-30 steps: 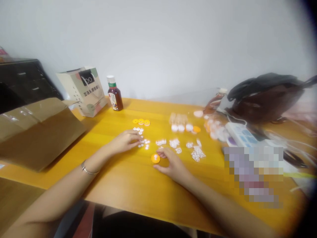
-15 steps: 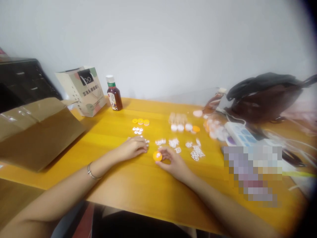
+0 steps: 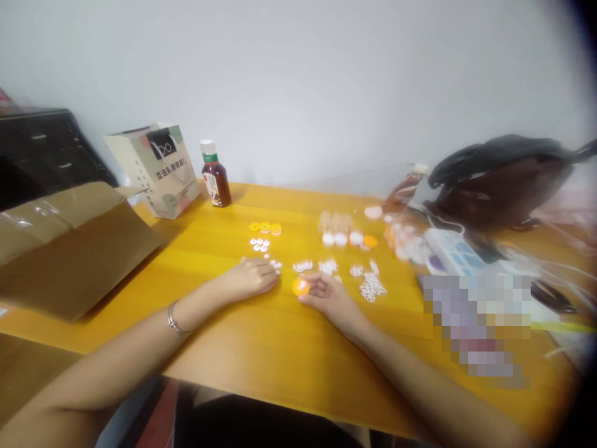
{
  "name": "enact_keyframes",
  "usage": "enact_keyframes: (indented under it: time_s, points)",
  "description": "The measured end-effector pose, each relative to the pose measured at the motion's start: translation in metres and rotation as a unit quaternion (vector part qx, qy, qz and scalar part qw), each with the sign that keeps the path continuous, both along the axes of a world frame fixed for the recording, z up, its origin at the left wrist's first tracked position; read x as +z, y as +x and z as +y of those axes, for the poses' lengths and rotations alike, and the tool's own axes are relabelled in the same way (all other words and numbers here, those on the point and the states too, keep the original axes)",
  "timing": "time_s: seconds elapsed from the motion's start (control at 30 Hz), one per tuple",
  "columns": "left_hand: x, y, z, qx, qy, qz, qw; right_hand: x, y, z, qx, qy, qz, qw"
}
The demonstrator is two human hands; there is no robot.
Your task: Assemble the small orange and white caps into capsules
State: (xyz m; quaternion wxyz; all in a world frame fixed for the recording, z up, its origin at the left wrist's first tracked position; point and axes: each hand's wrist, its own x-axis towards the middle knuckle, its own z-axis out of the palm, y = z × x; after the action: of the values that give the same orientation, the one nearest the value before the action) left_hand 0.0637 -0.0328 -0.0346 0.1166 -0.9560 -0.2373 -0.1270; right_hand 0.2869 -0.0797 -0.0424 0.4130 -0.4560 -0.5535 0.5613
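Note:
Between the thumb and fingers of my right hand (image 3: 331,298) is an orange round disc (image 3: 299,287) with a whitish patch in its middle. My left hand (image 3: 252,277) rests on the table (image 3: 242,361), its fingers bent and together; what lies under the fingertips is hidden. Small white pieces (image 3: 275,266) lie just beyond those fingertips. Farther back are white caps (image 3: 259,244) in two short rows, with three yellow rings (image 3: 265,228) behind them. White lattice-like wheels (image 3: 372,288) lie in small groups beyond and right of my right hand.
A cardboard box (image 3: 79,249) and a paper bag (image 3: 168,180) stand on the left, beside a dark bottle (image 3: 216,180). Pale cylinders (image 3: 336,222) and white discs (image 3: 341,239) sit at the back. Rightward are a power strip (image 3: 454,252), cables and a dark bag (image 3: 499,180).
My right hand has lifted slightly away from me and to the right, carrying the orange disc along. My left hand has barely moved.

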Motion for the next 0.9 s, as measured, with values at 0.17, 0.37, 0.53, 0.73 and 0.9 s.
enact_keyframes:
  time_s: [0.17,0.37,0.53,0.73,0.9]
  points:
    - [-0.007,0.001,0.001,0.026,0.029,-0.027,0.999,0.002,0.001,0.0,0.001,-0.013,0.006,1.0]
    - [0.001,0.014,-0.02,-0.037,0.025,-0.149,0.988,0.0,-0.001,-0.001,0.0,-0.009,0.021,1.0]
    - [0.001,0.021,-0.027,-0.084,0.073,-0.13,0.985,-0.002,-0.005,-0.004,0.009,-0.007,0.05,0.999]
    - [0.007,0.017,-0.027,-0.097,0.096,-0.103,0.985,0.0,-0.006,-0.006,0.01,-0.019,0.066,0.998]
    - [0.012,0.018,-0.032,-0.09,0.089,-0.086,0.988,0.003,-0.006,-0.006,0.011,-0.027,0.068,0.997]
